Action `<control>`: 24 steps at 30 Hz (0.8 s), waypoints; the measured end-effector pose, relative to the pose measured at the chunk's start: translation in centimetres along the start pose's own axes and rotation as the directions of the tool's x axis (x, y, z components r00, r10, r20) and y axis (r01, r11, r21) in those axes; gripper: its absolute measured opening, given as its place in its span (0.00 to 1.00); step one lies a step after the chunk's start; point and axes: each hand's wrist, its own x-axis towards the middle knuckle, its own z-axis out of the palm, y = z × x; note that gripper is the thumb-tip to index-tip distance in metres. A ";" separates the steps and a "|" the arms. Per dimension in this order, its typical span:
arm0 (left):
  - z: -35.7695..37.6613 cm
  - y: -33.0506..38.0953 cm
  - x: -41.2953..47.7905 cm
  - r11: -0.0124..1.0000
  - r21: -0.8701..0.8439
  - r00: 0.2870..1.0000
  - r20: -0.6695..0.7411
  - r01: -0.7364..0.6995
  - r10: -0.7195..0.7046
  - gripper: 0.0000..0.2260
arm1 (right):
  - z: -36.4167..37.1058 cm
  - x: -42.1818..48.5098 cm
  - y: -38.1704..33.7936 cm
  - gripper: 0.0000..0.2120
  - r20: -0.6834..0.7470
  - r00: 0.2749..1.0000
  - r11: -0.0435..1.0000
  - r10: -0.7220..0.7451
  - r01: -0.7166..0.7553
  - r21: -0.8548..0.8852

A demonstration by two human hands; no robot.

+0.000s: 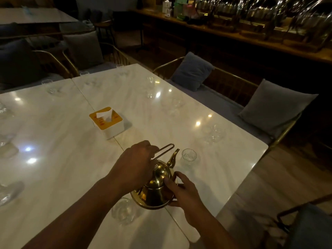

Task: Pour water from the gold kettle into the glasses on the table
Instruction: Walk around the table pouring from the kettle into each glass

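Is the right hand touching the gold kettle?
Touching: in the head view the right hand wraps thumb and fingers against the gold kettle.

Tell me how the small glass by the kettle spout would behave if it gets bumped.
The small glass looks thin and clear, so it is probably light and fragile. It stands on a glossy table, so a nudge from the spout would likely make it slide. It looks short and wide, so tipping seems less likely.
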 end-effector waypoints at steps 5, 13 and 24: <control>3.4 1.5 4.1 0.998 0.044 0.995 0.085 0.043 -0.047 0.14 | -2.8 3.8 0.9 0.32 0.052 0.992 0.993 0.111 -0.113 0.038; 6.2 2.8 7.9 0.990 0.118 0.973 0.208 0.079 -0.103 0.13 | -4.9 6.8 2.6 0.30 0.132 0.969 0.974 0.208 -0.218 0.063; 7.6 3.8 11.1 0.980 0.176 0.964 0.234 0.089 -0.129 0.10 | -6.2 8.2 2.3 0.30 0.189 0.957 0.967 0.218 -0.238 0.087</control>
